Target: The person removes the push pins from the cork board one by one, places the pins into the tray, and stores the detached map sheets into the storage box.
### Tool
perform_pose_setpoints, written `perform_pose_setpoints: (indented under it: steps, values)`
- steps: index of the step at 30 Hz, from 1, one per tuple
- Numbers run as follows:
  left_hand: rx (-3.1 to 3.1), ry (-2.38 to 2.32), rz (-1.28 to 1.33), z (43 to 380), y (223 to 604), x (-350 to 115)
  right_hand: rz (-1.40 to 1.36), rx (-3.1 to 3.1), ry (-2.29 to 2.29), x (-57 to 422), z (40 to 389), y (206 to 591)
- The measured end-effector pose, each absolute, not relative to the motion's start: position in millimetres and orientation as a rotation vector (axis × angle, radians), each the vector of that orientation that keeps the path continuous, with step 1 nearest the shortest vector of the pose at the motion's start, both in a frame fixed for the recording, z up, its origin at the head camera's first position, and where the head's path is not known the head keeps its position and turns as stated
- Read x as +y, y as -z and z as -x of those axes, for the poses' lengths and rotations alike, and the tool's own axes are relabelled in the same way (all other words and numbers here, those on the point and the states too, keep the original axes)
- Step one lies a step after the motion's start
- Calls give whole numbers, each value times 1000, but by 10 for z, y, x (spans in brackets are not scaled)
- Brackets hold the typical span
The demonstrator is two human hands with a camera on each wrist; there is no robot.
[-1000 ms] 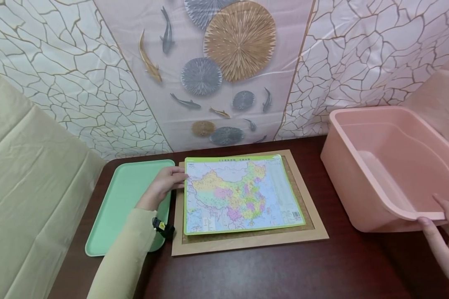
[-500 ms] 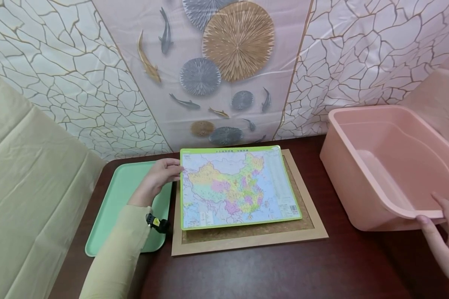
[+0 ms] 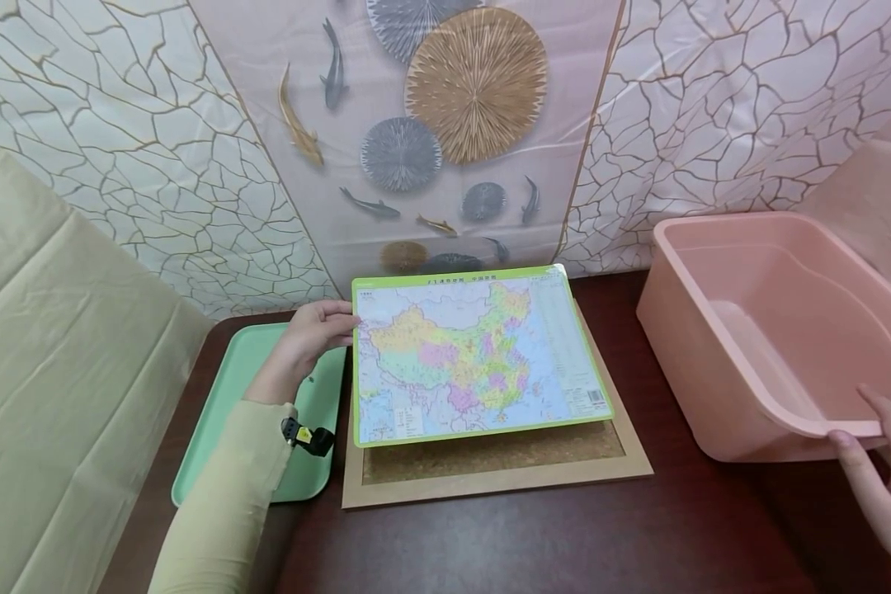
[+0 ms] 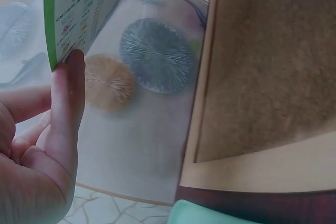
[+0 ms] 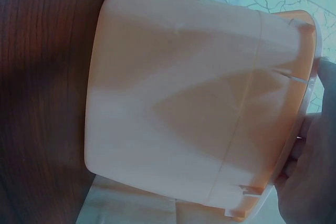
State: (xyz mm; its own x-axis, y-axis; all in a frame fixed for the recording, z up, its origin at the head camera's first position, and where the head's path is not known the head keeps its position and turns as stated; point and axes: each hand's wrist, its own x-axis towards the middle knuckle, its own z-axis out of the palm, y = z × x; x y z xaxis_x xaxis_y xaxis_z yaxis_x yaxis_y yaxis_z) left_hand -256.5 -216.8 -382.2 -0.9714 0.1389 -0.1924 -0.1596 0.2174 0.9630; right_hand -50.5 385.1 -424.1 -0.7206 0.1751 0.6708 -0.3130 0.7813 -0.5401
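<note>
My left hand [image 3: 308, 338] pinches the left edge of a green-bordered map board [image 3: 445, 355], a thin sheet printed with a coloured map. The sheet is raised and tilted above a wood-framed cork board [image 3: 490, 462], covering most of it. In the left wrist view, thumb and fingers [image 4: 65, 114] hold a lower corner of the sheet [image 4: 79, 14], whose other face bears small print and pictures. At the right, my right hand [image 3: 887, 470] grips the near rim of a pink plastic bin [image 3: 713, 355], thumb outside and fingers over the inside. The bin's outer wall [image 5: 184, 93] fills the right wrist view.
A mint-green tray [image 3: 230, 412] lies left of the cork board, partly under my left forearm. The dark wooden table [image 3: 527, 544] extends in front. A patterned cloth [image 3: 475, 206] hangs behind the table, and a plain beige cloth [image 3: 59, 371] stands at the left.
The map board has risen off the cork board and moved back, uncovering more cork at the near side. My left hand moved up and slightly left with it. The right hand and bin stayed put.
</note>
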Motion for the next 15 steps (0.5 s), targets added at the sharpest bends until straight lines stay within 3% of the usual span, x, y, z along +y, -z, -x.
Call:
perform_pose_setpoints:
  steps: [15]
  values:
    - [2134,-1936,-51,2611,3521,-2138,-97,-2238,-808,3832,502,4209]
